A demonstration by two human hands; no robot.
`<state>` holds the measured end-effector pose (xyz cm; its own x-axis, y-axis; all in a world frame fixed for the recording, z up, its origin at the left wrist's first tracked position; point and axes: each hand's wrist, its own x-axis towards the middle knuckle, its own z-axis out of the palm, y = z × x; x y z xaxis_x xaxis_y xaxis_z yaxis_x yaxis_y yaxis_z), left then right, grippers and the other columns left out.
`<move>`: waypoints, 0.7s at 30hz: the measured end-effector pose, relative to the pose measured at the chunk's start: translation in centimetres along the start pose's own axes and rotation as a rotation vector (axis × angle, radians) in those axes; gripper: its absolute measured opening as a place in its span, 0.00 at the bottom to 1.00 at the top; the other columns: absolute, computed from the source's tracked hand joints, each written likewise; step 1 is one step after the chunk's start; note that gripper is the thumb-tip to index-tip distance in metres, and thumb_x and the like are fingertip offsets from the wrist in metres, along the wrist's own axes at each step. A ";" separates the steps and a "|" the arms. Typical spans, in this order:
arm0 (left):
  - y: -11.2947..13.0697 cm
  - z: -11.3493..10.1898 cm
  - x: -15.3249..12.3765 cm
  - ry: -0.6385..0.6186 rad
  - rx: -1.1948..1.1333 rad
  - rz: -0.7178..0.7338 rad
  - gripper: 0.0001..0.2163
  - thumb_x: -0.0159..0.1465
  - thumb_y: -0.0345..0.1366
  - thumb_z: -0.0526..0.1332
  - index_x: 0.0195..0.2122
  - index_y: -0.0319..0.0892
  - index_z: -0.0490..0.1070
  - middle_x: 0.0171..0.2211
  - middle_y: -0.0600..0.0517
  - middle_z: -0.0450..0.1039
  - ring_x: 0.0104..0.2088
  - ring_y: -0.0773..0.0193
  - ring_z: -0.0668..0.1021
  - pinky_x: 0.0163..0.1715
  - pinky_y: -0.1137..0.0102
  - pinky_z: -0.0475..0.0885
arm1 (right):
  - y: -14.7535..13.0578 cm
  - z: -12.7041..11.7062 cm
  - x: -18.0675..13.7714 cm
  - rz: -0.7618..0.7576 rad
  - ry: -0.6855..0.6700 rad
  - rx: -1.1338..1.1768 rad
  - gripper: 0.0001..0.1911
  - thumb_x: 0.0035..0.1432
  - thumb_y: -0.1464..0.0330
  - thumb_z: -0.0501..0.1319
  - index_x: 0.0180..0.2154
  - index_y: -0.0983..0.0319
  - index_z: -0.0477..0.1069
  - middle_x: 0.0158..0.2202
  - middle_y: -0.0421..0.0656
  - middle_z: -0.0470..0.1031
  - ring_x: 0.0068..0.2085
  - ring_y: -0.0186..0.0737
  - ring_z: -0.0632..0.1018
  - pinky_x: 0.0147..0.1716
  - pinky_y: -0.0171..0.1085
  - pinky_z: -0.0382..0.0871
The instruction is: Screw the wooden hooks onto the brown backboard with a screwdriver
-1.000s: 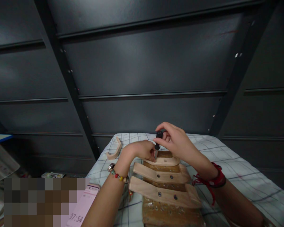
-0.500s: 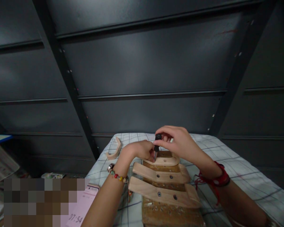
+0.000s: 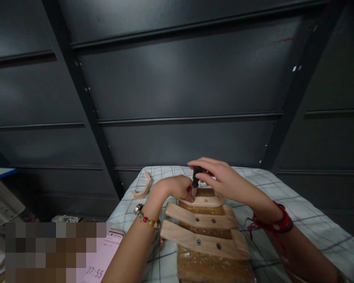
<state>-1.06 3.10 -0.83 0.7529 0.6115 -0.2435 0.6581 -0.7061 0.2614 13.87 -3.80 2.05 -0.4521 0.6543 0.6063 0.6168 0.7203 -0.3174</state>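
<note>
A brown wooden board [image 3: 212, 267] lies on a checked cloth with three pale wooden slats across it. My right hand [image 3: 221, 179] pinches the black handle of a small screwdriver [image 3: 196, 177], which stands upright with its tip at the left end of the far slat [image 3: 205, 201]. Beside the tip, my left hand [image 3: 172, 188] is closed, its fingers pressed against that slat's left end; whatever they pinch is hidden. The middle slat [image 3: 199, 220] and the near slat [image 3: 203, 244] each show two screw holes.
A loose curved wooden piece [image 3: 143, 185] lies on the checked cloth [image 3: 297, 220] at the far left. A pink phone [image 3: 102, 259] lies at the lower left beside a blurred patch. Dark metal shelving [image 3: 177, 98] rises behind the table.
My right hand has turned on the screwdriver handle, its fingers now reaching over the top and its wrist shifted right. My left hand has stayed put.
</note>
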 end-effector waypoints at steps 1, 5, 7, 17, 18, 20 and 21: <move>0.1 0.0 0.0 -0.002 0.002 -0.002 0.07 0.49 0.32 0.61 0.30 0.38 0.71 0.27 0.53 0.72 0.24 0.69 0.69 0.24 0.75 0.61 | 0.0 -0.2 0.0 0.008 -0.005 -0.007 0.11 0.55 0.74 0.54 0.41 0.62 0.68 0.37 0.44 0.74 0.37 0.36 0.73 0.35 0.34 0.64; 0.1 0.0 0.0 -0.007 0.016 -0.002 0.06 0.49 0.32 0.61 0.29 0.38 0.71 0.27 0.53 0.71 0.24 0.70 0.67 0.23 0.76 0.61 | -0.2 -0.1 -0.1 0.084 0.031 -0.029 0.06 0.51 0.71 0.60 0.34 0.61 0.69 0.27 0.39 0.73 0.26 0.33 0.71 0.26 0.32 0.62; 0.0 0.1 0.2 -0.009 0.022 -0.002 0.06 0.49 0.33 0.61 0.28 0.39 0.70 0.26 0.54 0.71 0.23 0.70 0.67 0.23 0.76 0.60 | -0.3 0.3 -0.1 0.102 0.067 -0.041 0.05 0.49 0.69 0.62 0.31 0.61 0.68 0.24 0.37 0.71 0.24 0.32 0.69 0.24 0.31 0.60; -0.1 0.1 0.1 -0.013 0.011 -0.024 0.08 0.49 0.34 0.61 0.30 0.39 0.70 0.26 0.53 0.70 0.23 0.69 0.66 0.23 0.74 0.60 | -0.8 1.2 0.2 0.203 0.154 -0.069 0.09 0.47 0.68 0.63 0.25 0.60 0.61 0.20 0.35 0.65 0.20 0.31 0.66 0.20 0.31 0.57; 0.0 0.0 0.1 -0.012 0.008 -0.023 0.08 0.48 0.34 0.61 0.30 0.38 0.70 0.26 0.54 0.70 0.24 0.69 0.67 0.23 0.75 0.60 | -0.7 1.3 0.2 0.191 0.154 -0.051 0.07 0.47 0.70 0.62 0.29 0.61 0.63 0.22 0.36 0.67 0.21 0.31 0.66 0.21 0.31 0.58; -0.1 0.0 0.1 -0.011 0.004 -0.015 0.08 0.48 0.33 0.61 0.31 0.39 0.70 0.27 0.54 0.70 0.24 0.69 0.67 0.23 0.75 0.60 | -0.5 1.2 0.1 0.144 0.127 -0.021 0.08 0.49 0.71 0.60 0.34 0.60 0.66 0.26 0.37 0.70 0.23 0.31 0.68 0.24 0.31 0.61; -0.1 0.0 0.1 -0.008 0.003 -0.010 0.08 0.49 0.33 0.61 0.30 0.39 0.70 0.27 0.54 0.70 0.24 0.69 0.67 0.23 0.75 0.60 | -0.4 1.2 0.1 0.114 0.101 -0.018 0.07 0.51 0.71 0.59 0.35 0.60 0.66 0.29 0.38 0.71 0.25 0.32 0.70 0.26 0.31 0.62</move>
<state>-1.03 3.20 -0.86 0.7460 0.6156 -0.2539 0.6656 -0.7011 0.2558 12.83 -3.74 1.38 -0.3121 0.7043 0.6376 0.6720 0.6381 -0.3759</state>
